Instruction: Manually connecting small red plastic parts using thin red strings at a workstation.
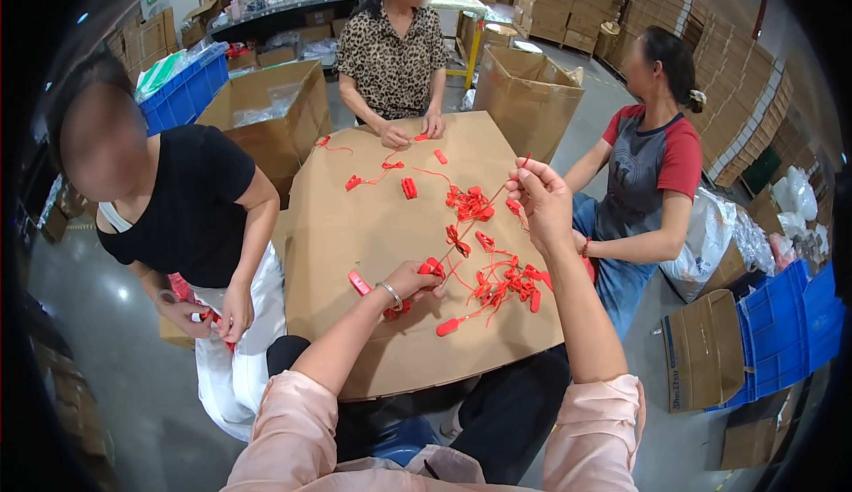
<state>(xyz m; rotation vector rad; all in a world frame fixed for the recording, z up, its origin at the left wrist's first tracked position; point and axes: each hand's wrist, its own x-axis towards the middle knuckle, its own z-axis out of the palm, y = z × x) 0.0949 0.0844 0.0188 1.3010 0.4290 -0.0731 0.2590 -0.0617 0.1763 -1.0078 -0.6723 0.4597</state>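
Left hand [411, 283] and right hand [545, 203] pinch red cord [499, 194]; lettering [676, 388] marks a carton [707, 346]

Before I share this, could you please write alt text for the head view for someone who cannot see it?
A person's left hand and right hand hold a red cord between them over a cardboard surface strewn with red corded pieces. Three co-workers are around it, with boxes beyond.

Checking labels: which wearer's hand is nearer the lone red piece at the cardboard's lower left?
Left: the left hand is just right of the red piece; the right hand is farther right.
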